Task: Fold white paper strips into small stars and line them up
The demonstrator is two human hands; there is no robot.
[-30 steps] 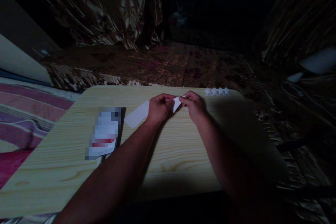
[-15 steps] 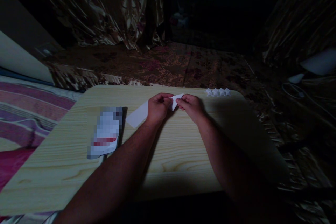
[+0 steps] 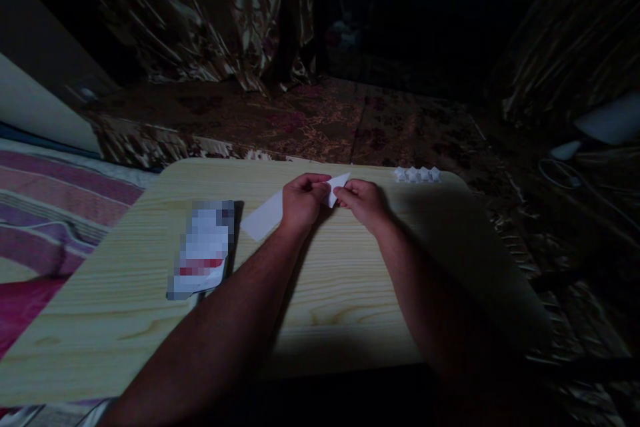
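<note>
Moved since the earliest frame: right hand (image 3: 364, 202), its fingertips shifted inward along the folded white paper (image 3: 341, 181) toward the left hand (image 3: 300, 203); paper's pointed tip now standing bare past them.

Landmark for all places: wooden table (image 3: 350, 280).

Item, folded white paper: one piece, held between both hands over the far middle of the table, point directed away from the wearer.

Item, left hand: thumb and fingers clamped on the paper's left side, above the table's far half.

Item, right hand: thumb and fingertips pinched on the paper's right side, close to the left hand but apart from it.

Item, white strip (image 3: 263, 217): flat, left of the table's middle, one end running behind the left hand; whether joined to the folded piece cannot be told.

Item, small white stars (image 3: 412, 175): four, in a row at the table's far right.

Item, pixelated slab (image 3: 206, 240): on the table's left half.

Item, striped bedding (image 3: 65, 180): left of the table.

Item, patterned curtain (image 3: 240, 13): beyond the table's far edge.
</note>
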